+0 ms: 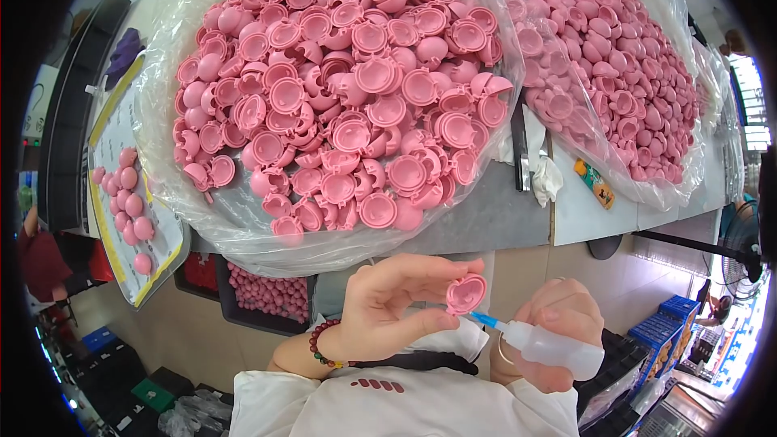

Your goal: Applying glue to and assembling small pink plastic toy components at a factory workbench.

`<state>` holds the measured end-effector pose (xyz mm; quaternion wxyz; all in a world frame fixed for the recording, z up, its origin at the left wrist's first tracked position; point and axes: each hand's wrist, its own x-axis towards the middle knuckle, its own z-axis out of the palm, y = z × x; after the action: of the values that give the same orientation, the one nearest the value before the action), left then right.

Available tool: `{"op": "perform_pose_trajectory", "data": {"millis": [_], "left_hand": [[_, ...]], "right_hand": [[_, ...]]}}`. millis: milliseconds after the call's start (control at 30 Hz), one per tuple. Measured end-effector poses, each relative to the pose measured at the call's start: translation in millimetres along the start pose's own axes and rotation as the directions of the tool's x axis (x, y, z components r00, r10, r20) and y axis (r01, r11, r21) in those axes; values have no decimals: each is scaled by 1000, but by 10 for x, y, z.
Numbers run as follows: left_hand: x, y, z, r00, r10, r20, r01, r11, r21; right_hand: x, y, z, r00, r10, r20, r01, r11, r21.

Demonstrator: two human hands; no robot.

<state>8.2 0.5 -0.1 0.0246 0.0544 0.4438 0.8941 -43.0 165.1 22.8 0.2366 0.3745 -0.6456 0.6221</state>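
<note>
Between the thumb and fingers of my left hand (396, 303) is a pink plastic half-shell (466, 294), its hollow side facing me. My right hand (558, 320) is wrapped round a translucent white squeeze bottle (558, 350) with a blue needle tip (484, 320). That tip points left and reaches the lower rim of the half-shell; whether it touches cannot be made out. Ahead of my hands, a big heap of pink half-shells (372, 77) lies in a clear plastic bag (267, 255) on the grey table.
A second bag of pink pieces (623, 73) stands at the right. Closed pink balls (133, 204) lie on a yellow-edged board (166, 255) at the left. Below the table edge is a dark crate of small pink pieces (267, 295). A yellow-and-orange tube (595, 184) lies near crumpled tissue (548, 178).
</note>
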Motion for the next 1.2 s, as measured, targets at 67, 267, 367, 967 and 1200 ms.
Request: {"op": "perform_pose_trajectory", "data": {"millis": [67,267,367,967,1200], "left_hand": [[-7,2,-12,1000,-1,1,1,1000,5],[10,33,9,1000,-29,-6,29,999,-16],[10,26,14,999,-36,-7,36,999,-30],[4,42,-9,999,45,-10,-45,998,49],[-3,128,-23,973,224,61,-218,788,575]], "right_hand": [[1,2,5,1000,8,4,-8,1000,5],[-16,-9,-23,1000,20,-13,-19,999,50],[-5,9,-18,997,20,-68,-17,999,38],[-11,49,0,1000,-9,-25,9,1000,-8],[-38,51,7,1000,2,-10,-2,1000,-23]]}}
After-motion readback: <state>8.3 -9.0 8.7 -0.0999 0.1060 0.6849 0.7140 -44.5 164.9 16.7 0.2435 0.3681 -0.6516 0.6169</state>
